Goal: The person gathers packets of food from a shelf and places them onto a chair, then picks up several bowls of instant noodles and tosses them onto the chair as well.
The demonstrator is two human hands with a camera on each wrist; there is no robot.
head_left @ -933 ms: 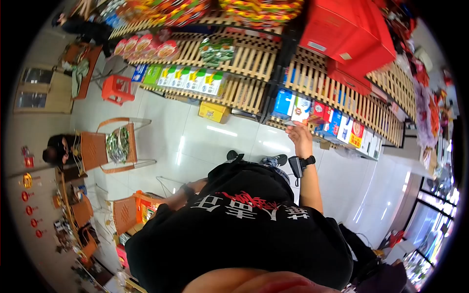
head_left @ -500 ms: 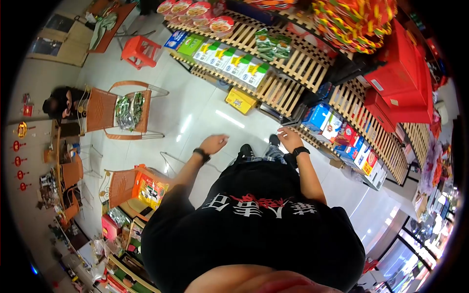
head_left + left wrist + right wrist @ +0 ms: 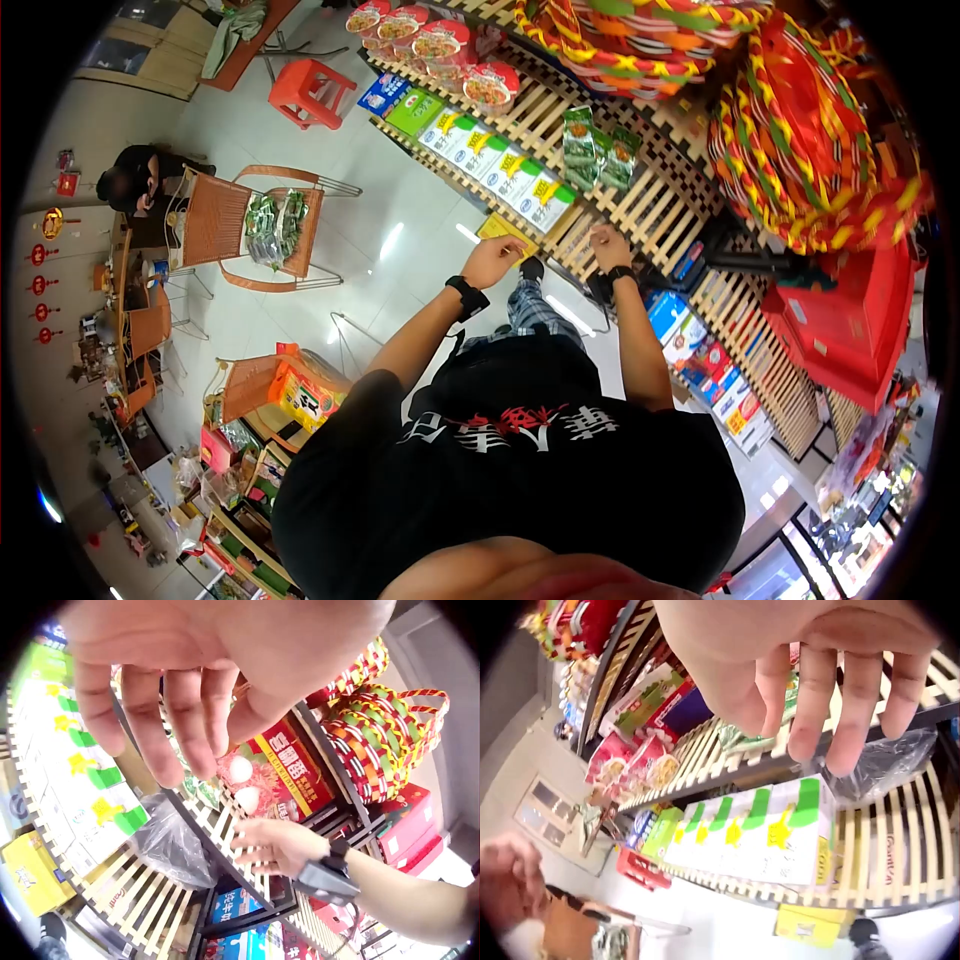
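Pale wooden slatted shelving (image 3: 648, 207) on black frames borders glossy floor tiles. From my remote post I see the left hand (image 3: 493, 262) and right hand (image 3: 607, 248), fingers loosely bent and parted, nothing visibly held. Nearest: white cartons with green-and-yellow print (image 3: 497, 170), rowed on the lower tier, likely for display. Glossy green packets (image 3: 580, 148) lie above; crumpled clear plastic bag (image 3: 172, 844) beside the cartons, upper tier overhanging, probably restricting reach.

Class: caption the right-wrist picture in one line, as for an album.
A bare right hand hangs before slatted pale-wood shelves, near white rectangular cartons patterned green and yellow.
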